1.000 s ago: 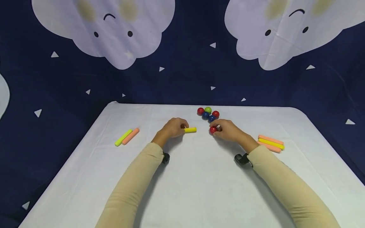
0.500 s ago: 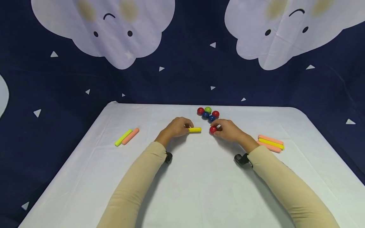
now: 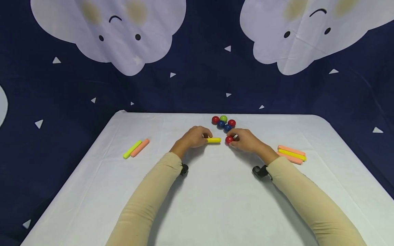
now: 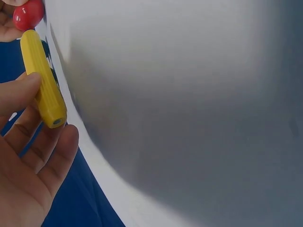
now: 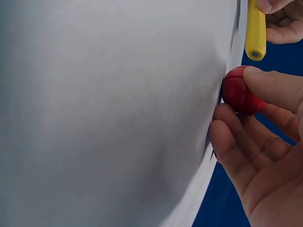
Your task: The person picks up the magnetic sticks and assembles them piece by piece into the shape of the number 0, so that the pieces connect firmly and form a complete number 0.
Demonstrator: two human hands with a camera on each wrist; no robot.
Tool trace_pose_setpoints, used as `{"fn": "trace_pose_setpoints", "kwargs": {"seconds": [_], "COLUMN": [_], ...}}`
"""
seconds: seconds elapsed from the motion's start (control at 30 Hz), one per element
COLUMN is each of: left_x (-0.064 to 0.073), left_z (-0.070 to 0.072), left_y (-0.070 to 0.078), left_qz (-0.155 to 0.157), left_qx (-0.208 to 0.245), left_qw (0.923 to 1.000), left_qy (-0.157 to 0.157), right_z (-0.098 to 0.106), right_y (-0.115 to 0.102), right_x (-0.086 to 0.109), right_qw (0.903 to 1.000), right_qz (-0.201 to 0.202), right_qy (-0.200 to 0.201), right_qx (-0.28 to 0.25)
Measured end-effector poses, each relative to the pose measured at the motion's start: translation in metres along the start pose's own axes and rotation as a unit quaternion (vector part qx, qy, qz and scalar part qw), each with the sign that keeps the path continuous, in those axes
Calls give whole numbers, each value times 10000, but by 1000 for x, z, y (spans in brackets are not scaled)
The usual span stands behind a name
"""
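Observation:
My left hand (image 3: 194,137) pinches a yellow ribbed rod (image 3: 214,140) between thumb and fingers near the middle of the table. In the left wrist view a small grey disc shows in the near end of the yellow rod (image 4: 43,80). To its right, my right hand (image 3: 246,140) holds a glossy red ball (image 3: 228,140) by thumb and fingertips, low over the white cloth. The right wrist view shows a seam around the red ball (image 5: 240,92). The rod's free end points at the ball, with a small gap between them.
Behind the hands, near the far edge, sit two red balls (image 3: 215,120), a green ball (image 3: 223,119) and two blue balls (image 3: 221,124). A lime rod (image 3: 132,149) and an orange rod (image 3: 140,148) lie at left. Orange rods (image 3: 291,150) flank a yellow one (image 3: 292,154) at right.
My left hand has slid to the right with the yellow rod, narrowing the gap to the red ball. My right hand has stayed nearly still around the ball.

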State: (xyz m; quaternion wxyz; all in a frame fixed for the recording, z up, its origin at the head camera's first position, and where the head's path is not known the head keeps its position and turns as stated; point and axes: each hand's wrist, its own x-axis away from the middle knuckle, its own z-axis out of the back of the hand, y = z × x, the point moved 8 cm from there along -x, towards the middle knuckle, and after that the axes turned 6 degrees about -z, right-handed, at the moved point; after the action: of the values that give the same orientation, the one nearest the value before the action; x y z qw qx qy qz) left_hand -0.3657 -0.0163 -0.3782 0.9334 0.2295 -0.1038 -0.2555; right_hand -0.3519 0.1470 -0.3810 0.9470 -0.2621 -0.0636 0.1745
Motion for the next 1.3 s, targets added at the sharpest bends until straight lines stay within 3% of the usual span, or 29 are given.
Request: {"fn": "trace_pose_setpoints", "kwargs": {"seconds": [0.23, 1.3], "left_x": [-6, -3], "left_z": [-5, -4], "left_y": [12, 9], "left_qz": [-318, -142], "left_qx": [-29, -143], "left_qw": [9994, 9997], "left_qy": [-105, 132], "right_z": [1, -2], "right_y": [-4, -4], "right_x": [2, -3], "right_qw": [9997, 9997], "right_qz": [191, 178], "right_qy": [97, 61], "right_qx": [-72, -130]}}
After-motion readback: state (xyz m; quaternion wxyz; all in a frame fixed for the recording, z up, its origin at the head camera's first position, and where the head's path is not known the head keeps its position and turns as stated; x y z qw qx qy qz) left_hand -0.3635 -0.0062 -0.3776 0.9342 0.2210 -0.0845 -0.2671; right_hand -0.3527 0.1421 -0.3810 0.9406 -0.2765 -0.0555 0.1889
